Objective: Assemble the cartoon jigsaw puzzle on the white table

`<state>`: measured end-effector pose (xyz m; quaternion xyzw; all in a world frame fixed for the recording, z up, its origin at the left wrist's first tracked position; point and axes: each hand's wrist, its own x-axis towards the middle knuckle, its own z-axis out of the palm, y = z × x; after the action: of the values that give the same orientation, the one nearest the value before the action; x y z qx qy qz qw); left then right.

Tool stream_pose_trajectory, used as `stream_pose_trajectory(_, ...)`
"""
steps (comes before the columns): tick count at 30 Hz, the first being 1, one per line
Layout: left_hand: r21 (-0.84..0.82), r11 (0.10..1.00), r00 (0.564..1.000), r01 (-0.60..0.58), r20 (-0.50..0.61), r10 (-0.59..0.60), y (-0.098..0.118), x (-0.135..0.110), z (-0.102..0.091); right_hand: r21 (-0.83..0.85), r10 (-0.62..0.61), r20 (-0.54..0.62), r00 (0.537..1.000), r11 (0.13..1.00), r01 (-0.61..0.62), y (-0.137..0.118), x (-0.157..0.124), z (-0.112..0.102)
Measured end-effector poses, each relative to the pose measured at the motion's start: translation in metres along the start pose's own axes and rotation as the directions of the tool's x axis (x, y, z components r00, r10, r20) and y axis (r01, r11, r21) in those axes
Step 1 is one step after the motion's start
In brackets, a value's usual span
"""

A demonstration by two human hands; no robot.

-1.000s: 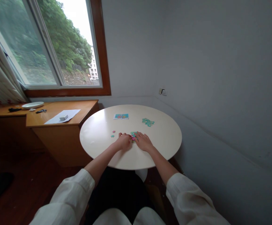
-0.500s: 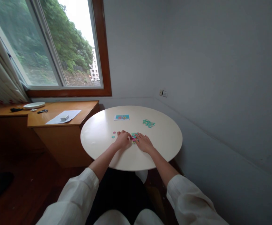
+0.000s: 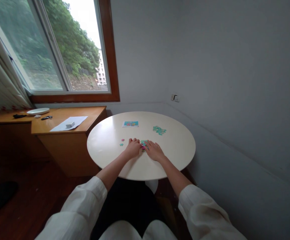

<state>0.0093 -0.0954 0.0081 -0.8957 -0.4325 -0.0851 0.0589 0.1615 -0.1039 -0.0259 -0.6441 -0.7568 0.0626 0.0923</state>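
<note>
A small cluster of colourful jigsaw puzzle pieces (image 3: 143, 144), green, teal and pink, lies on the round white table (image 3: 174, 156) between my two hands. My left hand (image 3: 133, 148) is at the cluster's left edge, fingers curled and closed at a puzzle piece that they mostly cover. From the right, my right hand (image 3: 154, 151) lies flat with its fingers stretched out, fingertips touching the cluster's right side. Left of my left hand lie a loose pink piece (image 3: 123, 140) and a loose teal piece (image 3: 121, 144).
Farther back on the table are a picture card (image 3: 130, 124) and a pile of teal puzzle pieces (image 3: 159, 130). A wooden desk (image 3: 95, 116) at the left bears a paper sheet (image 3: 78, 121), a small white box (image 3: 70, 124) and a white plate (image 3: 38, 111). Walls stand behind and to the right.
My left hand has shifted slightly and its fingers look more curled beside the cluster. The right hand stays at the cluster's right side. The whole view has moved a little.
</note>
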Motion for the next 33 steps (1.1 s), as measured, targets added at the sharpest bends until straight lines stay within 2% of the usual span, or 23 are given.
stream_pose_trajectory(5,-0.119,0.99,0.997,0.071,0.001,-0.072,-0.008,0.0,0.003,0.013,-0.013,-0.012,1.0,1.0,0.014,0.001,0.0,0.001)
stream_pose_trajectory(8,-0.224,0.958,0.98,0.179,-0.046,-0.194,-0.025,-0.004,0.006,0.008,-0.016,-0.015,1.0,1.0,0.016,0.0,-0.001,0.001)
stream_pose_trajectory(11,-0.31,0.904,0.938,0.293,-0.088,-0.334,-0.047,-0.011,0.004,0.008,-0.009,0.004,1.0,1.0,0.009,0.0,-0.001,0.0)
stream_pose_trajectory(15,-0.395,0.798,0.835,0.455,-0.123,-0.537,-0.076,-0.024,-0.001,0.005,0.0,0.017,1.0,1.0,-0.001,-0.001,-0.002,-0.002)
stream_pose_trajectory(19,-0.512,0.682,0.731,0.522,-0.144,-0.668,-0.096,-0.041,0.008,-0.002,0.001,0.018,1.0,1.0,-0.001,-0.001,-0.002,-0.001)
stream_pose_trajectory(23,-0.688,0.556,0.647,0.466,-0.164,-0.745,-0.101,-0.056,0.024,-0.015,-0.006,0.014,1.0,1.0,0.006,0.001,0.0,0.001)
stream_pose_trajectory(26,-0.77,0.491,0.599,0.406,-0.182,-0.78,-0.101,-0.061,0.027,-0.022,-0.006,0.012,1.0,1.0,0.007,0.002,0.001,0.002)
stream_pose_trajectory(28,-0.779,0.482,0.602,0.4,-0.174,-0.78,-0.099,-0.061,0.026,-0.021,-0.008,0.007,1.0,1.0,0.008,0.002,0.002,0.002)
stream_pose_trajectory(33,-0.769,0.506,0.646,0.391,-0.162,-0.746,-0.096,-0.061,0.023,-0.019,-0.006,0.01,1.0,1.0,0.006,0.003,0.002,0.003)
